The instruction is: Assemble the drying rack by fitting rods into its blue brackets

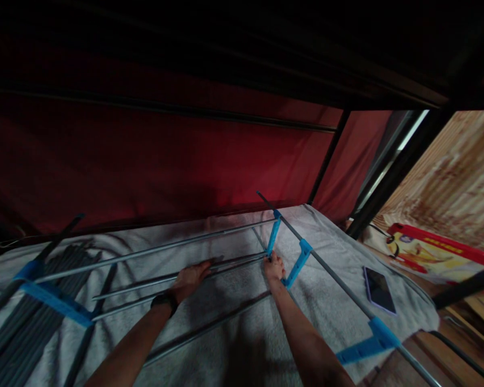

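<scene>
A bundle of dark rods (36, 301) lies far left on the grey blanket (234, 333). The left hand (191, 278) lies flat on a metal rod (153, 280), fingers loose along it. The right hand (274, 267) grips a blue connector (272, 237) at that rod's end. A phone (379, 290) lies right.

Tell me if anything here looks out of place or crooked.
Nothing looks broken or spilled. The rod-and-connector frame lies loose on the grey blanket, and its rods splay instead of running parallel. A phone lies near the blanket's right edge. The left hand rests on a rod; the right hand grips a blue connector.
</scene>
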`<move>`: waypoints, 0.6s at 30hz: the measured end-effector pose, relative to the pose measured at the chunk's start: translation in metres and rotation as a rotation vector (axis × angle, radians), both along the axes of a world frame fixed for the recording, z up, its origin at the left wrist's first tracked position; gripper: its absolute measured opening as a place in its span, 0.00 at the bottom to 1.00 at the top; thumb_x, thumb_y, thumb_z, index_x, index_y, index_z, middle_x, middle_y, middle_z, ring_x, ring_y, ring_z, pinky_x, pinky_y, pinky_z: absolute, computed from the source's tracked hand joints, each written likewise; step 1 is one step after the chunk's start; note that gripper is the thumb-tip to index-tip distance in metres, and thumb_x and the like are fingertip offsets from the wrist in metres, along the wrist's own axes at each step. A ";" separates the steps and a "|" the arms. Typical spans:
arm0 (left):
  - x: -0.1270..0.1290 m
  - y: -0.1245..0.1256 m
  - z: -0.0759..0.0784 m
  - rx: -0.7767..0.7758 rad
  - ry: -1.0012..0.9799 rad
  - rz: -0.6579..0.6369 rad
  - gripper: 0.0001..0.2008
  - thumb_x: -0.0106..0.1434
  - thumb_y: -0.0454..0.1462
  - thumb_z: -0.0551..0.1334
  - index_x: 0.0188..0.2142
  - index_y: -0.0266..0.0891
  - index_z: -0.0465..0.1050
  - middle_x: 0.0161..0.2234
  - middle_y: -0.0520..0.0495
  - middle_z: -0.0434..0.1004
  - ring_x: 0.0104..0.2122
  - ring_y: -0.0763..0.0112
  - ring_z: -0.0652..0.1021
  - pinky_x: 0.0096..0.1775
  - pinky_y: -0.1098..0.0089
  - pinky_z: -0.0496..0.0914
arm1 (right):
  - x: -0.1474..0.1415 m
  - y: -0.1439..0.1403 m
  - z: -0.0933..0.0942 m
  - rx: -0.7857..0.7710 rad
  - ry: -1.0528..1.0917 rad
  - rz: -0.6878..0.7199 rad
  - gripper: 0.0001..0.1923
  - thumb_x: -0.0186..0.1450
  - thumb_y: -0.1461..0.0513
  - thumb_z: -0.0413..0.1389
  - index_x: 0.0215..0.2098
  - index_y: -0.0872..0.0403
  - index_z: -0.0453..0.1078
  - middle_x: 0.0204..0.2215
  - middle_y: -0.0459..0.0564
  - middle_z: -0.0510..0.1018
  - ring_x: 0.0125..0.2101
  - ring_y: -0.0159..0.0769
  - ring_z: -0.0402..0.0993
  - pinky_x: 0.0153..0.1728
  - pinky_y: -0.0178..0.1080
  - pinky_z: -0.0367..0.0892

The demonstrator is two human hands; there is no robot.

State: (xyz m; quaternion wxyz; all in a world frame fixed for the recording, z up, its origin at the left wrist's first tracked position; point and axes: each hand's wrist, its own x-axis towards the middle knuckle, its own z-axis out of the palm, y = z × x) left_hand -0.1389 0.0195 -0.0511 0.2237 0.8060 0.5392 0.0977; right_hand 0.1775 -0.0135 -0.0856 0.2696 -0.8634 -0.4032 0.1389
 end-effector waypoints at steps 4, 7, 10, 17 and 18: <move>0.002 -0.008 0.005 0.050 0.061 -0.092 0.19 0.70 0.44 0.50 0.55 0.48 0.73 0.44 0.43 0.81 0.45 0.55 0.80 0.49 0.63 0.68 | 0.001 0.002 -0.001 -0.007 -0.001 0.002 0.29 0.69 0.55 0.42 0.66 0.50 0.59 0.53 0.65 0.70 0.53 0.56 0.68 0.49 0.61 0.62; 0.004 -0.006 0.007 0.027 0.089 -0.114 0.21 0.70 0.44 0.48 0.55 0.47 0.73 0.44 0.41 0.81 0.44 0.55 0.80 0.49 0.62 0.68 | 0.000 0.002 -0.002 -0.006 -0.006 -0.002 0.29 0.68 0.55 0.42 0.66 0.50 0.59 0.53 0.66 0.70 0.53 0.56 0.68 0.48 0.62 0.62; -0.002 -0.002 0.009 -0.022 0.062 -0.098 0.20 0.70 0.45 0.50 0.52 0.46 0.76 0.45 0.42 0.81 0.46 0.55 0.79 0.50 0.63 0.68 | 0.000 0.002 -0.004 -0.001 -0.011 -0.011 0.29 0.68 0.55 0.43 0.65 0.50 0.60 0.53 0.65 0.70 0.53 0.56 0.67 0.48 0.61 0.62; -0.037 -0.001 0.018 0.024 0.167 -0.018 0.21 0.70 0.48 0.52 0.54 0.45 0.74 0.48 0.42 0.81 0.49 0.55 0.79 0.52 0.62 0.67 | -0.005 0.004 -0.012 0.020 -0.002 -0.063 0.28 0.67 0.57 0.47 0.66 0.50 0.61 0.55 0.63 0.69 0.57 0.56 0.64 0.54 0.59 0.59; -0.034 -0.004 0.020 0.040 0.178 -0.020 0.22 0.71 0.49 0.50 0.56 0.44 0.73 0.48 0.41 0.81 0.49 0.55 0.79 0.51 0.62 0.68 | -0.004 0.004 -0.013 0.025 0.004 -0.070 0.28 0.67 0.58 0.48 0.65 0.50 0.61 0.55 0.63 0.69 0.57 0.56 0.64 0.54 0.59 0.59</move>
